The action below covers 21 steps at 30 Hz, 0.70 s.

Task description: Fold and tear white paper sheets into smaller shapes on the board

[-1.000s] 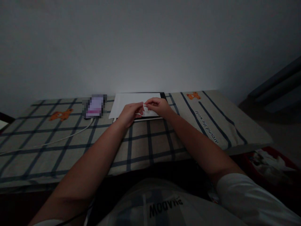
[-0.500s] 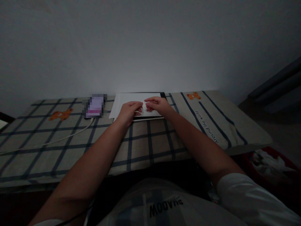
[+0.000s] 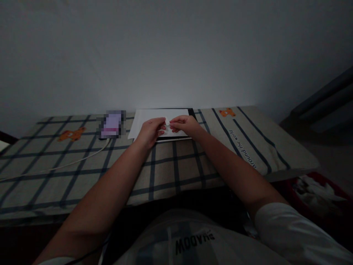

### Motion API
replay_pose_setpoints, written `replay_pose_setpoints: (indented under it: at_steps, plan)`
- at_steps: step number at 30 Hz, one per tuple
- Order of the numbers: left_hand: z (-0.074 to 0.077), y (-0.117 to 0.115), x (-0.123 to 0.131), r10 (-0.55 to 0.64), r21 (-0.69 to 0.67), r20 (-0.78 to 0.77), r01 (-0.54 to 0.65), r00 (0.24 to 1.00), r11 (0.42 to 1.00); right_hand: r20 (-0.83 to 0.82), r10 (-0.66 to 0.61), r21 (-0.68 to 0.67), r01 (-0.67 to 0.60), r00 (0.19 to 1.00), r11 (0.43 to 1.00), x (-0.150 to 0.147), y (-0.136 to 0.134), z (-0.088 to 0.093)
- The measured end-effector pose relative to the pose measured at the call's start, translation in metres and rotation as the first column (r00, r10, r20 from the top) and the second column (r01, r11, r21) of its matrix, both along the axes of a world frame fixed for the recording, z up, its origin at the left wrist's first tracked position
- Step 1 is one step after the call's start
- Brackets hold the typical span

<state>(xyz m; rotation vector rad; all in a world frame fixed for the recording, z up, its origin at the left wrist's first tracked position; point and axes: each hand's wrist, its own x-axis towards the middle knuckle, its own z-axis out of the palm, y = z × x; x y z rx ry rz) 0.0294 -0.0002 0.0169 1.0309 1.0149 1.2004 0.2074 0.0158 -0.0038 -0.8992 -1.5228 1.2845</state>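
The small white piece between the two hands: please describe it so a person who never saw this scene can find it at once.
On the checked tablecloth, look at the far edge, where a lit white sheet lies near the wall. Just above it, the left hand and right hand meet, pinching the small white piece. Unlike the big flat sheet, it is tiny and lifted between fingertips.

Surface: your table (image 3: 193, 165), under a plaid cloth (image 3: 82, 173) with bear prints.
On it: white sheet (image 3: 146, 117) over a dark pad (image 3: 191, 111); phone (image 3: 111, 125); white cable (image 3: 68, 163).
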Motion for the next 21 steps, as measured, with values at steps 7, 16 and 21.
replay_pose_setpoints:
  at_steps: [7, 16, 21]
  plan:
    - [-0.003, 0.000, 0.001, 0.019, 0.045, -0.057, -0.016, 0.998, 0.999, 0.003, -0.007, -0.008, 0.007, 1.000, 1.000, -0.001, -0.001, -0.001]
    - [-0.008, 0.002, 0.000, 0.079, 0.145, -0.109, -0.063, 0.991, 0.987, -0.033, 0.035, -0.076, -0.038, 0.999, 0.996, -0.002, -0.006, 0.003]
    - [-0.013, 0.004, 0.001, 0.135, 0.218, -0.155, -0.099, 0.979, 0.971, -0.011, 0.032, -0.069, -0.033, 0.999, 0.997, -0.003, -0.007, 0.004]
